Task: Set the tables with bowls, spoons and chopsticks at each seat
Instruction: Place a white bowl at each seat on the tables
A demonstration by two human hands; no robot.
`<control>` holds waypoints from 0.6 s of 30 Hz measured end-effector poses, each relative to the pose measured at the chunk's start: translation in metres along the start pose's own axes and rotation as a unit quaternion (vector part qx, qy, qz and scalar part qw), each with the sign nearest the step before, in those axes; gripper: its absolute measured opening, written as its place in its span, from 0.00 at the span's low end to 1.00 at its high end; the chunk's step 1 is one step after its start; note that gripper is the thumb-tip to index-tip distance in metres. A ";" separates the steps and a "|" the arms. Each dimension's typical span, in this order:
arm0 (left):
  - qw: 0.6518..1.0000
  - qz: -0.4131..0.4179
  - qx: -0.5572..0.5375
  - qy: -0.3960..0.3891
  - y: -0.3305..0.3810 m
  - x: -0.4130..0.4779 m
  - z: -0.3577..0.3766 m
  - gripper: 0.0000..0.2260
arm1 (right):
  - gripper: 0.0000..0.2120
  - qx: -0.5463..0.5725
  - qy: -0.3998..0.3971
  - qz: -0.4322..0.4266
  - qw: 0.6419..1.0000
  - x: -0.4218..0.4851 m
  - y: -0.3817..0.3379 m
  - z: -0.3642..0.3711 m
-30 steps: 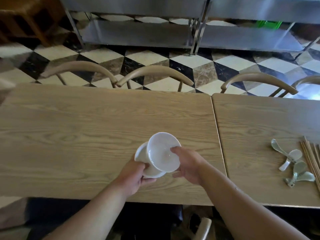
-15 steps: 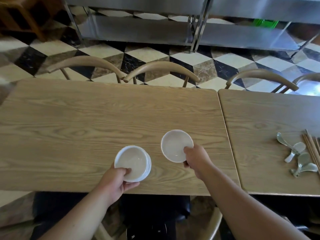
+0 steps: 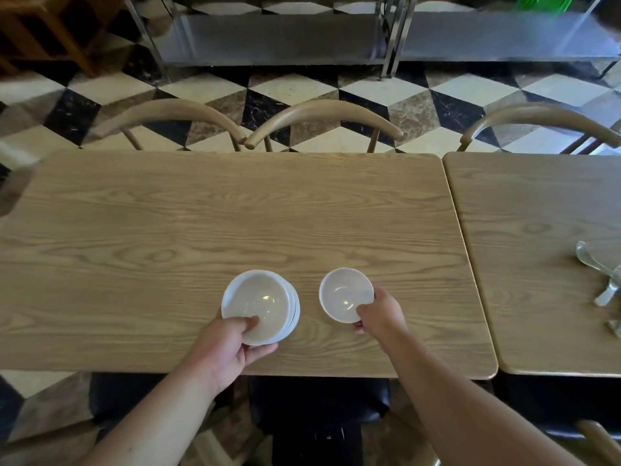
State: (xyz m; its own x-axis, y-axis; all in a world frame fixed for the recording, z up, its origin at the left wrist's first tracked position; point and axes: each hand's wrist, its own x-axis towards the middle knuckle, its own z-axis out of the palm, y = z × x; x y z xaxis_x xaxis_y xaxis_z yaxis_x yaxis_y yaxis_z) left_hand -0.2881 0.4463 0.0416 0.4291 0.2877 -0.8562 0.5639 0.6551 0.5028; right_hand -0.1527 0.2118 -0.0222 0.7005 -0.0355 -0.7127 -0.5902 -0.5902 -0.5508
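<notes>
A stack of white bowls (image 3: 258, 302) is held over the near part of the wooden table (image 3: 208, 223) by my left hand (image 3: 225, 348), thumb inside the top bowl's rim. To its right, my right hand (image 3: 381, 314) pinches the near rim of a single white bowl (image 3: 344, 292), which sits low at the table near the front edge; whether it touches the wood I cannot tell. Pale green spoons (image 3: 601, 274) lie at the right edge on the second table (image 3: 537, 213). Chopsticks are out of view.
Three curved wooden chair backs (image 3: 322, 112) line the far side of both tables. A dark seat (image 3: 319, 405) sits under the near edge. Steel shelving (image 3: 275, 35) stands beyond on the checkered floor.
My right hand lifted one bowl off the stack and carried it right, then lowered it toward the table. The left hand levelled the stack; the view shifted right and closer.
</notes>
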 end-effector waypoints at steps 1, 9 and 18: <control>1.000 -0.001 -0.001 -0.002 0.004 0.001 -0.002 0.14 | 0.22 -0.008 0.002 0.005 1.000 -0.002 0.000 0.000; 0.999 -0.015 0.012 -0.031 0.052 0.012 -0.061 0.14 | 0.12 -0.104 0.125 -0.201 0.966 -0.095 -0.093 0.050; 0.987 0.054 0.127 -0.080 0.165 0.008 -0.256 0.22 | 0.15 -0.257 -0.011 -0.245 0.935 -0.205 -0.225 0.300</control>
State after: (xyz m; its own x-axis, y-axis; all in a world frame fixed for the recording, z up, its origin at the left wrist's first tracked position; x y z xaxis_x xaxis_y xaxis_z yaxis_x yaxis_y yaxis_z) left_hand -0.3724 0.7358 0.0870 0.5907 0.2198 -0.7764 0.6584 0.4249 0.6212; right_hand -0.2836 0.5935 0.1173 0.8242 0.3542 -0.4418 0.0739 -0.8409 -0.5362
